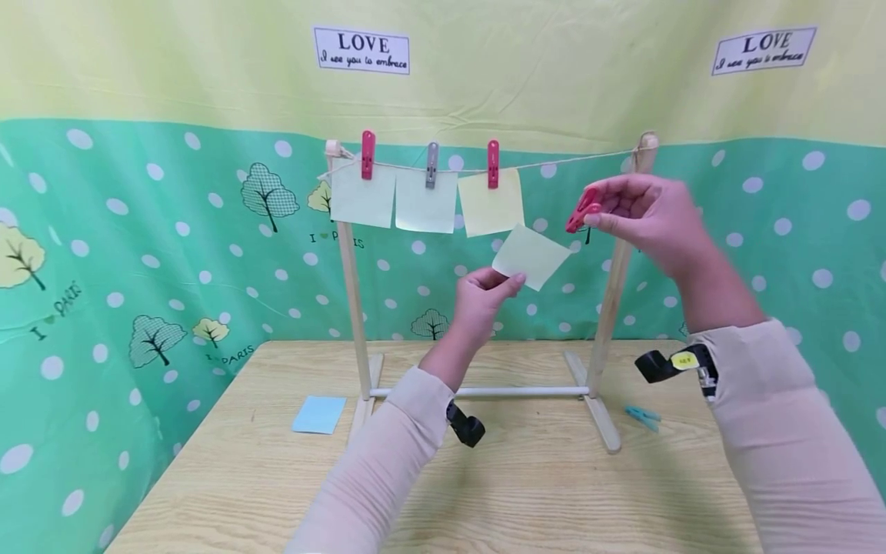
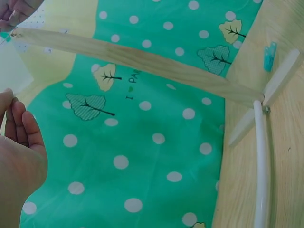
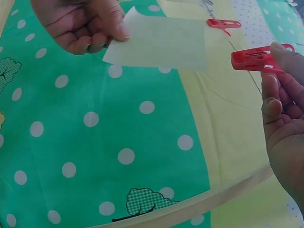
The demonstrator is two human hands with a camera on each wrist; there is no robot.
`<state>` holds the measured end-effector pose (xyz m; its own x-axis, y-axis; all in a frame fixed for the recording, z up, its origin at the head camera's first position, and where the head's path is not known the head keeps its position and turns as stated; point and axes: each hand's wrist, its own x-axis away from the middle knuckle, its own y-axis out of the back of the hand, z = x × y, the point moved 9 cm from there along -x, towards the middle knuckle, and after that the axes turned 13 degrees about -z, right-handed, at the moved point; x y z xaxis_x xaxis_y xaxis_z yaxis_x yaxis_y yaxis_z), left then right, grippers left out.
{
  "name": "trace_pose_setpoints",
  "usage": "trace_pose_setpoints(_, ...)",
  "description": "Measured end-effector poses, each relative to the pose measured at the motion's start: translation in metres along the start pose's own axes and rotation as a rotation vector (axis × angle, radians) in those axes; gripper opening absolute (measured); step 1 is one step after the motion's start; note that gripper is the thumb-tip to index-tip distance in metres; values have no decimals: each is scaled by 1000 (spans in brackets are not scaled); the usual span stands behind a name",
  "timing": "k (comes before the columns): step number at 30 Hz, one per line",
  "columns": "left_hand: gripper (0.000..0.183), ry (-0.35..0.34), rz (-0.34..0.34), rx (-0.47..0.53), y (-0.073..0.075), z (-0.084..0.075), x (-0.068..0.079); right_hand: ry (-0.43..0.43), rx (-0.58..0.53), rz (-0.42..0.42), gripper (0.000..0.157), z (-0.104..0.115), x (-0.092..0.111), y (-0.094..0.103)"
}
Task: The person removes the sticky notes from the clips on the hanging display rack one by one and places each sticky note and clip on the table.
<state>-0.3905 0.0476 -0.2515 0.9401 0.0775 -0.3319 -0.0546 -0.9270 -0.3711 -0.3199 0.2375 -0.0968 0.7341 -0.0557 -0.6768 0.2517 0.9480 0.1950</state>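
My left hand (image 1: 481,304) pinches a pale green sticky note (image 1: 531,258) by its lower corner, just below the string (image 1: 554,162). To the right, my right hand (image 1: 647,219) holds a red clothespin (image 1: 584,211) between thumb and fingers. In the right wrist view the note (image 3: 164,42) lies left of the clothespin (image 3: 251,59), apart from it. Three notes hang from the string: two pale ones under a red clothespin (image 1: 368,155) and a grey clothespin (image 1: 432,165), and a yellow note (image 1: 493,204) under another red clothespin (image 1: 493,164).
The string spans two wooden posts (image 1: 609,315) joined low down by a white rod (image 1: 519,392). On the wooden table (image 1: 526,477), a blue note (image 1: 319,415) lies left of the stand and a teal clothespin (image 1: 644,417) right of it. A patterned curtain (image 1: 173,246) hangs behind.
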Motion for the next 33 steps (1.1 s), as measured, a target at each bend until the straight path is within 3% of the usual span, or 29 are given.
trace_pose_setpoints(8,19,12,1,-7,9,0,8,1,-33,35,28,-3,14,-9)
trace_pose_setpoints(17,26,42,21,-9,25,10,19,-30,-152,56,26,-15,33,-10)
trace_pose_setpoints(25,7,57,-4,40,43,16,25,-35,-199,95,28,-25,53,-11)
trace_pose_setpoints(33,6,40,-2,62,63,17,34,-39,-230,123,30,-32,73,-10)
